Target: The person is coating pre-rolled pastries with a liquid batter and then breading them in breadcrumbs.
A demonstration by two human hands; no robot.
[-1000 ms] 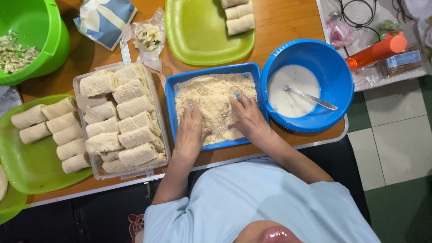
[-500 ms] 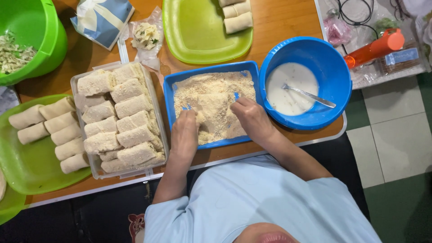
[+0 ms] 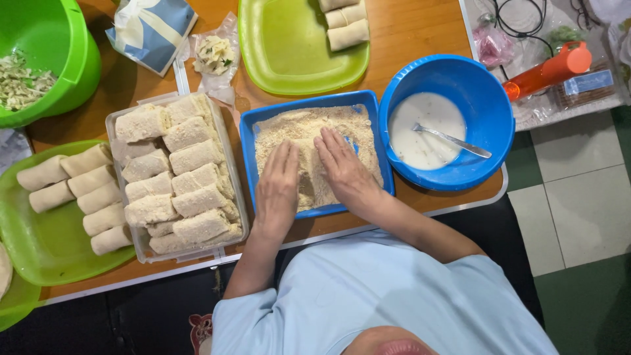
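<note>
Both hands are lying flat and open in the blue tray (image 3: 248, 135) at frame centre. The left hand (image 3: 277, 187) and right hand (image 3: 345, 172) are pressing side by side on the breadcrumbs (image 3: 299, 128), gripping nothing visible.

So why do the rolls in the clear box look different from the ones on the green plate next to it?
The rolls in the clear box wear a rough, crumbly coat; the rolls on the green plate are smooth and bare. The boxed ones are packed tight and stacked; the plate ones lie in a single column. Both are pale and of similar shape.
</note>
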